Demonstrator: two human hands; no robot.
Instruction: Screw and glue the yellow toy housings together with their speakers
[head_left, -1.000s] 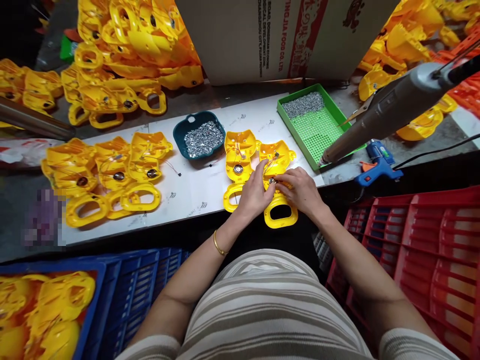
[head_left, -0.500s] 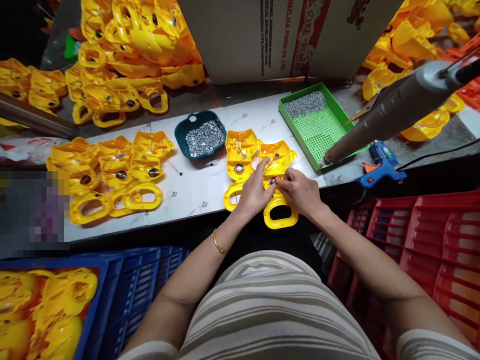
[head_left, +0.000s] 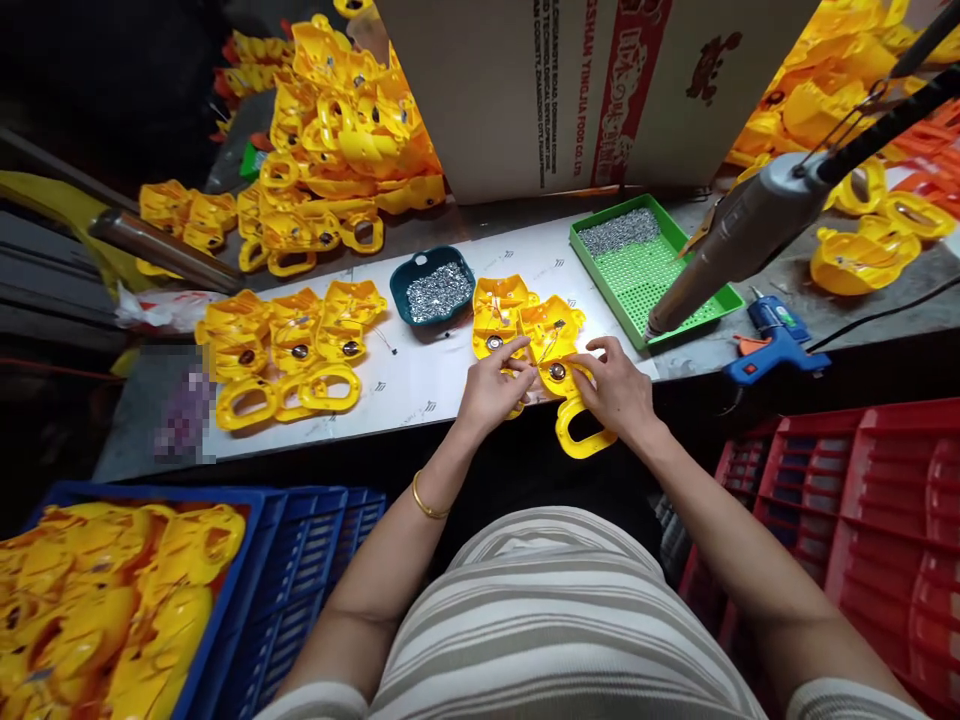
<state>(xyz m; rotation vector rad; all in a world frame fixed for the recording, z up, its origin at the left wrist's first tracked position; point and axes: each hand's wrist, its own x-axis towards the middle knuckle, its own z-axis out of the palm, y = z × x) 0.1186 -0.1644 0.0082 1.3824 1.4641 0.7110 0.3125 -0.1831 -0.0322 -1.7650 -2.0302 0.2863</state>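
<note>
I see disc (head_left: pixel 556 371) seated, yellow shell (head_left: pixel 541 318) open, wires (head_left: pixel 551 338) loose. Right hand (head_left: pixel 621 392): fingers apart at shell's right edge. Left hand (head_left: pixel 489 392), left of shell: can't tell grip.

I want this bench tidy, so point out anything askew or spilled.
The yellow shell at the right hand sits askew, its handle jutting past the table edge. A thin wire trails onto the white sheet. A dark speck, too small to identify, lies by the teal bowl. No obvious spill shows.

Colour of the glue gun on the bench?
Glue gun: blue, with an orange trigger. Shows best in the head view.
</note>
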